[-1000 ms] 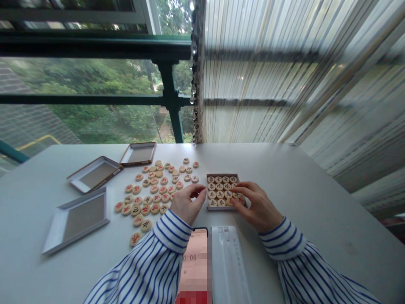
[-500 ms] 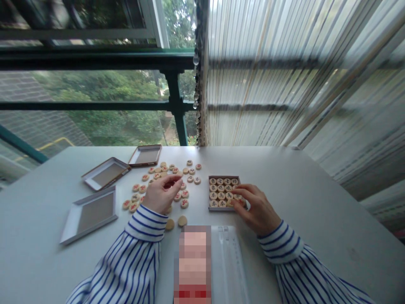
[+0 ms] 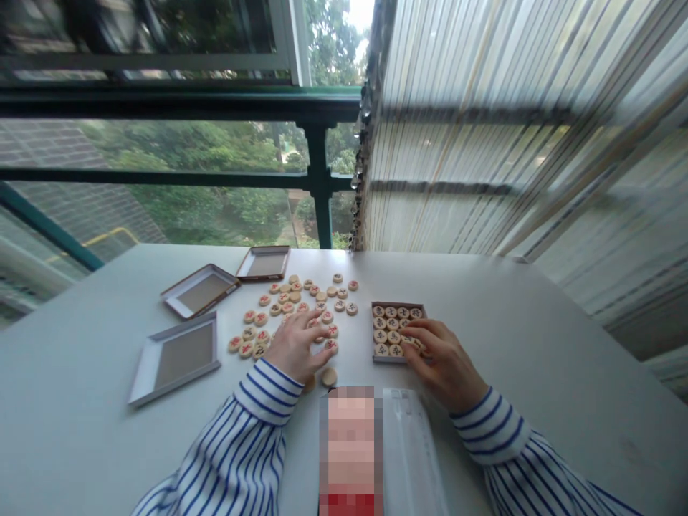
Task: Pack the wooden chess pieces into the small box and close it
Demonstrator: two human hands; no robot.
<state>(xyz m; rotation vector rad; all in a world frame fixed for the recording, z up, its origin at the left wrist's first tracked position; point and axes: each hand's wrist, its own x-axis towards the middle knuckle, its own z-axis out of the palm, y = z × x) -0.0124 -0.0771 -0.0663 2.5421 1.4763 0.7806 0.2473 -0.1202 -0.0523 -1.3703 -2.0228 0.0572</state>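
Note:
My left hand [image 3: 299, 347] is over a loose spread of round wooden Chinese chess pieces, fingers apart. Its thumb and fingertips are close around a red-marked piece [image 3: 332, 346], and it hides several others beneath it. On the right, a shallow square box [image 3: 373, 330] holds rows of black-marked pieces [image 3: 394, 324] lying face up. My right hand [image 3: 448, 362] is at the box's near right corner, with thumb and index finger closed in on a piece [image 3: 409, 339] there. Its fingers cover part of the right-hand columns.
Three shallow trays stand at the left: a grey one [image 3: 145, 373], a brown-edged one [image 3: 172, 292] and another [image 3: 263, 278] behind. A blurred-out flat item [image 3: 351, 444] and a clear plastic case [image 3: 411, 444] lie at the near edge. Railing [image 3: 317, 179] and string curtain [image 3: 456, 158] bound the table.
My left hand has lowered and its fingers have spread over the loose pieces. My right thumb and index finger have drawn closer together at the box. The view has shifted slightly left.

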